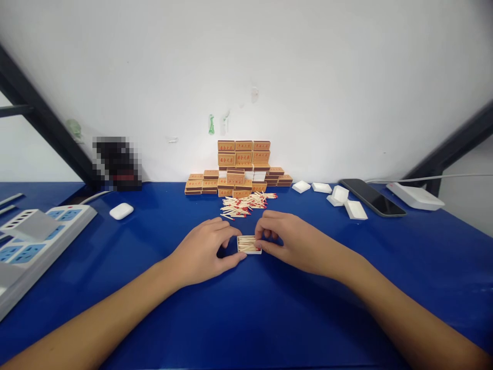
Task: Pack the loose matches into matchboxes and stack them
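Note:
A small white matchbox tray (249, 252) filled with matches (246, 243) lies on the blue table in front of me. My left hand (210, 247) grips its left end, thumb at the near side and index finger at the far side. At the tray's right end, my right hand (287, 237) has thumb and index finger closed together over the red match heads; whether a match is pinched there is hidden by the fingers. Just beyond the tray lies a loose pile of red-tipped matches (246, 204).
Orange matchboxes (244, 158) stand stacked against the wall. Several empty white trays (356, 209), a phone (372, 197) and a white box-shaped device (416, 196) are at the right. Leftward sit a white earbud case (121, 210) and a power strip (73, 226).

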Demonstrator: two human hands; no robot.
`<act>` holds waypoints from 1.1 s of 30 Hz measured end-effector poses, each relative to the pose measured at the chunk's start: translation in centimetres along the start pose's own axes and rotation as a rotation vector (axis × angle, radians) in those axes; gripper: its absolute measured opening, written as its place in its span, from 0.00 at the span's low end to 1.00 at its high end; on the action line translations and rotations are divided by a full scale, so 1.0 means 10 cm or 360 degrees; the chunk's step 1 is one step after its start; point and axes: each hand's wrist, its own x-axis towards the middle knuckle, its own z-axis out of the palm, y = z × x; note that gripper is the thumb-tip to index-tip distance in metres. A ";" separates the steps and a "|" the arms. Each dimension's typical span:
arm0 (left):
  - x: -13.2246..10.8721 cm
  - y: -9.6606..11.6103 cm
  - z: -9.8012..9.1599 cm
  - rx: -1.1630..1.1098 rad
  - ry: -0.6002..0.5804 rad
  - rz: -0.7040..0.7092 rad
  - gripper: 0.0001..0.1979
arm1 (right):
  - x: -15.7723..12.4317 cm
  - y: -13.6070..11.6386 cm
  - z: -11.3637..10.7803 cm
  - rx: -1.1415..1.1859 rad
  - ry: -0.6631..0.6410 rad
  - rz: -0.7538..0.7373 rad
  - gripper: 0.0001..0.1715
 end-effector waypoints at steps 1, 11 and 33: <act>0.00 0.00 0.00 0.0000 0.0001 0.0003 0.13 | 0.00 0.00 0.00 0.0009 -0.0001 0.0005 0.02; 0.01 0.00 0.00 0.0009 -0.0006 -0.0001 0.13 | 0.02 0.02 0.02 0.0052 -0.0028 -0.0029 0.01; -0.01 0.00 -0.01 -0.0018 -0.0003 -0.0005 0.13 | 0.01 -0.01 0.00 0.0042 -0.0030 -0.0018 0.04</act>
